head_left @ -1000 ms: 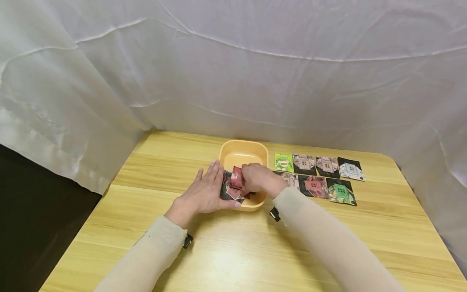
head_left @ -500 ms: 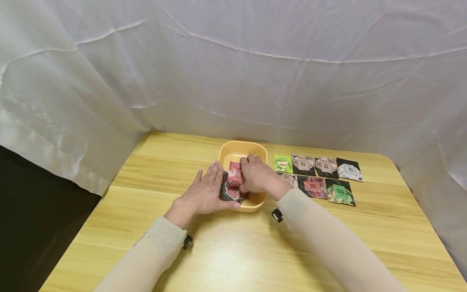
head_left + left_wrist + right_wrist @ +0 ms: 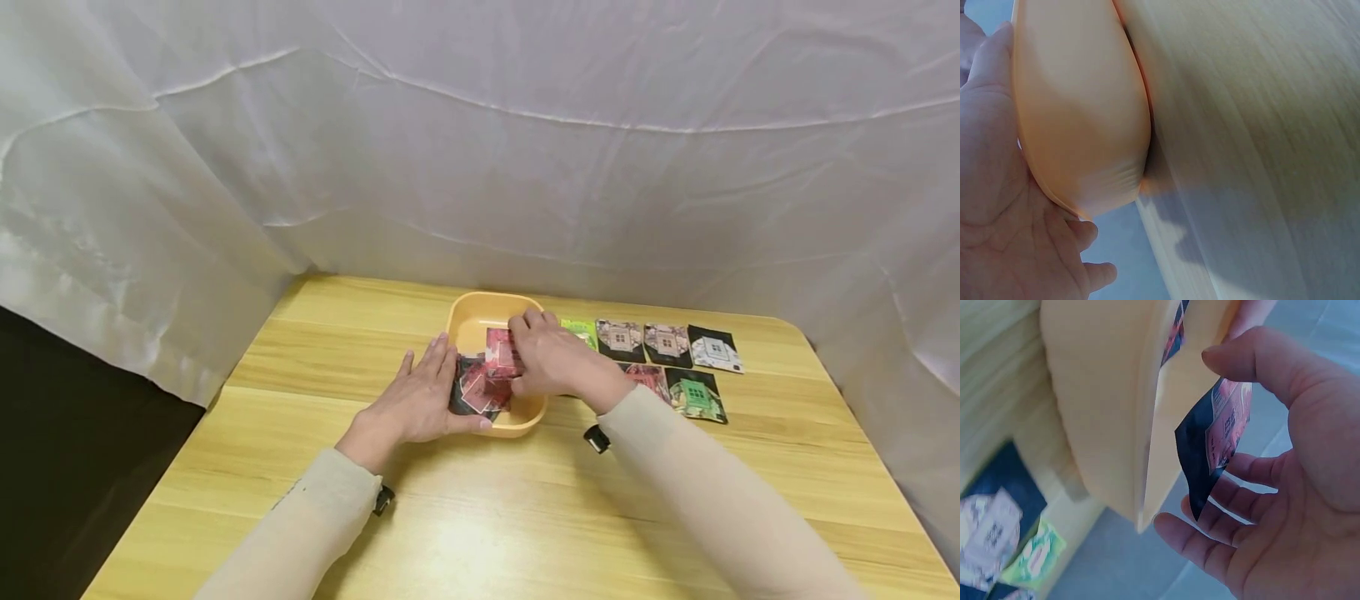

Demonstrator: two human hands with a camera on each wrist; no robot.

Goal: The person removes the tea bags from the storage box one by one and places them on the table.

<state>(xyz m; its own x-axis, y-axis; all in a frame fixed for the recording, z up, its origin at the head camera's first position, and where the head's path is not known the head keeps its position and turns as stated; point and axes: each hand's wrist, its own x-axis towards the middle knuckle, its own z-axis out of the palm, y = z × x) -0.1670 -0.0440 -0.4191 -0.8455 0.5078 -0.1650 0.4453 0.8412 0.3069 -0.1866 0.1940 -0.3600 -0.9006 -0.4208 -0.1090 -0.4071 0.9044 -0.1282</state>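
My right hand [image 3: 551, 358] holds a pink-and-black tea bag sachet [image 3: 501, 353] over the orange plastic basin [image 3: 467, 335]. In the right wrist view the held sachet [image 3: 1222, 431] stands on edge between thumb and fingers, close to the basin's rim. Spread along the basin's left side is my left hand [image 3: 420, 398], fingers straight and thumb over the front rim. The left wrist view has its palm [image 3: 1004, 219] against the basin's outer wall [image 3: 1085, 106]. Dark sachets with a pink label [image 3: 474, 393] lie inside the basin, partly covered by the held one.
Right of the basin, tea bag sachets lie in two rows: a green-yellow one [image 3: 579, 331], two with pinkish labels, a black-and-white one [image 3: 716, 348], a red one [image 3: 647, 379] and a green-labelled one [image 3: 696, 395]. Pale cloth [image 3: 480, 183] hangs behind the wooden table [image 3: 450, 533].
My right hand has moved a little to the right with the sachet, uncovering more of the sachets in the basin. The left hand has stayed on the basin's side.
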